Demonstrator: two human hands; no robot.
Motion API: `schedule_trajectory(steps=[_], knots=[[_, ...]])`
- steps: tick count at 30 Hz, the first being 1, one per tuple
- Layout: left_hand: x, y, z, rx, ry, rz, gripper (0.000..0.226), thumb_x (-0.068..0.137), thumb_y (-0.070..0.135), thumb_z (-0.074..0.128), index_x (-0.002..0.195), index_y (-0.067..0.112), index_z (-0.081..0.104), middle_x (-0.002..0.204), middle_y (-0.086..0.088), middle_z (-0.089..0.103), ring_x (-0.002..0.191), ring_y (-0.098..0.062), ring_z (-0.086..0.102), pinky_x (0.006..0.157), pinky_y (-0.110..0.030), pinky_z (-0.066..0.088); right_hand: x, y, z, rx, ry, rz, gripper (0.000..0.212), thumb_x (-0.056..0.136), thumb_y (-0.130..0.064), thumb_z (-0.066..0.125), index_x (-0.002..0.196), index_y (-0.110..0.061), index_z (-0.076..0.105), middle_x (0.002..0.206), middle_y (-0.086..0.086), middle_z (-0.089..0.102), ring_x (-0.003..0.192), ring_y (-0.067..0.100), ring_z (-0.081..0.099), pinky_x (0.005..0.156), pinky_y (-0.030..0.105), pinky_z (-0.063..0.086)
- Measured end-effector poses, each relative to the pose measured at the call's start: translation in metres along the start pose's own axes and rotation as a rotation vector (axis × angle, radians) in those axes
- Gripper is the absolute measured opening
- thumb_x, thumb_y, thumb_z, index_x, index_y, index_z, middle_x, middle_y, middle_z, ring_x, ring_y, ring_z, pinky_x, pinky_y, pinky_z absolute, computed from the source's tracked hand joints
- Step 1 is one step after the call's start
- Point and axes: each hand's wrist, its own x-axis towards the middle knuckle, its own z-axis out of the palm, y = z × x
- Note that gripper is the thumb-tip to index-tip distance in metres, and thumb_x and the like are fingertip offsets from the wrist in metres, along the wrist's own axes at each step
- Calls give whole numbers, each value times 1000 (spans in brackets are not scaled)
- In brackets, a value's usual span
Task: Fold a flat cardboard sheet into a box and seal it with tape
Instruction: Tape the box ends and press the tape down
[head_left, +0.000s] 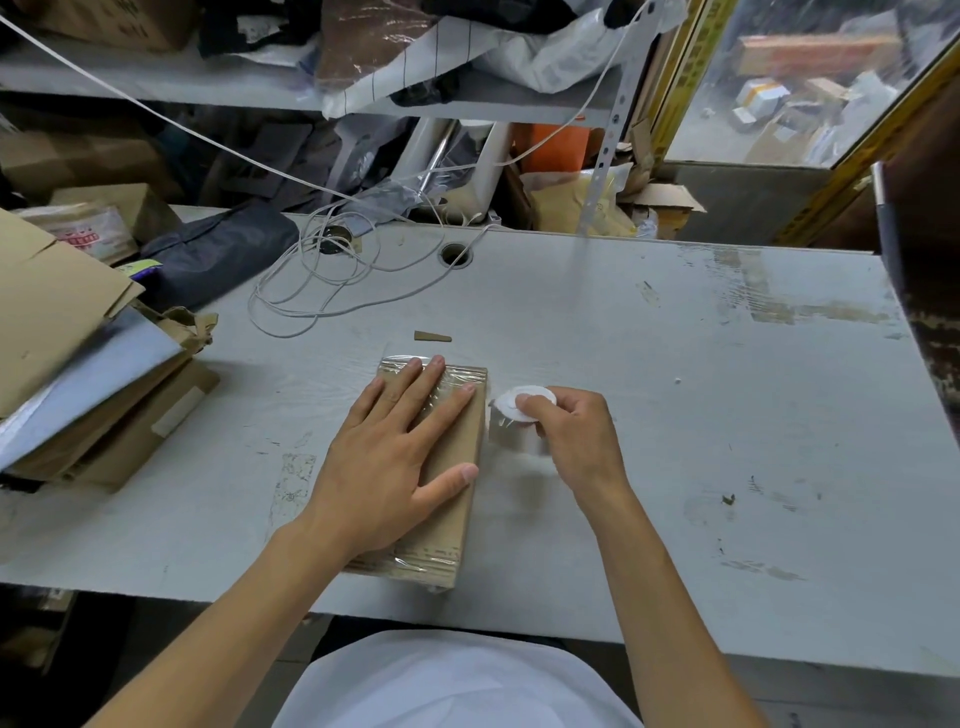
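Note:
A small brown cardboard box (451, 499) lies flat on the grey table (675, 415), its far end and top covered in clear shiny tape. My left hand (395, 447) presses palm-down on the box with fingers spread. Just right of the box's far corner, my right hand (571, 431) grips a roll of clear tape (514, 421) with a white core, thumb on top. The roll touches the box's right side.
A stack of flat cardboard sheets (78, 364) sits at the table's left edge. A coiled white cable (322, 280) lies at the back, near a round cable hole (455, 254). A small cardboard scrap (432, 337) rests beyond the box. Cluttered shelves stand behind.

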Motion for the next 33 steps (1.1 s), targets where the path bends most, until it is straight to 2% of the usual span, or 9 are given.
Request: schedule_trajectory(steps=[4, 9, 13, 16, 18, 21, 24, 28, 33], knots=[[-1, 0, 0, -7, 8, -3, 72, 93, 70, 25, 157, 38, 13, 167, 3, 6, 154, -15, 1, 123, -40, 5, 12, 14, -6, 106, 166, 92, 25, 91, -31, 59, 74, -17, 71, 62, -9, 63, 59, 7, 56, 67, 32, 46], [-1, 0, 0, -13, 10, -8, 72, 93, 70, 26, 156, 38, 17, 167, 2, 9, 154, -17, 5, 123, -42, 7, 44, 34, -9, 250, 154, 295, 34, 99, -30, 43, 77, -12, 63, 67, 4, 54, 56, 16, 48, 61, 33, 50], [-1, 0, -1, -21, 12, -8, 72, 93, 70, 27, 156, 38, 16, 167, 2, 8, 154, -17, 4, 123, -42, 7, 64, 54, -11, 9, 119, 327, 35, 96, -36, 48, 81, -9, 63, 71, 3, 59, 59, 17, 53, 54, 27, 44], [-1, 1, -1, -40, 22, -6, 72, 93, 70, 27, 156, 38, 15, 167, 3, 7, 154, -16, 3, 123, -41, 5, 61, 55, -14, -263, 132, 356, 40, 92, -47, 53, 101, -8, 60, 90, 7, 64, 78, 24, 60, 66, 32, 46], [-1, 1, -1, -46, 38, -1, 73, 93, 70, 27, 156, 37, 17, 167, 3, 8, 154, -16, 3, 123, -40, 5, 48, 41, -9, -236, 225, 255, 34, 91, -41, 56, 109, -12, 59, 95, 4, 67, 84, 23, 64, 76, 38, 53], [0, 3, -1, -130, 86, -28, 78, 90, 68, 38, 155, 29, 27, 166, 0, 14, 154, -17, 8, 124, -37, 9, 10, 8, 11, 2, 229, -28, 8, 90, -23, 62, 86, -18, 66, 77, -5, 68, 69, 16, 66, 70, 35, 57], [-1, 5, -2, -452, 262, -205, 69, 87, 51, 57, 144, 13, 46, 155, -2, 35, 146, -17, 28, 118, -18, 18, -12, -10, 32, 24, 191, -167, 4, 88, -22, 69, 84, -21, 69, 76, -9, 70, 71, 11, 68, 68, 24, 55], [-1, 5, -3, -607, 357, -399, 65, 87, 25, 72, 144, 8, 45, 146, 0, 42, 133, -3, 37, 106, -1, 20, -12, -15, 45, -83, 187, -191, 20, 85, -25, 73, 104, -21, 73, 92, -7, 72, 77, 3, 66, 75, 19, 54], [1, 5, 0, -747, 310, -516, 77, 85, 23, 74, 152, 17, 34, 153, 8, 39, 139, -5, 36, 115, -17, 27, -13, -11, 52, -72, 212, -195, 21, 88, -22, 69, 108, -21, 75, 101, -7, 74, 85, 0, 68, 83, 23, 55]])
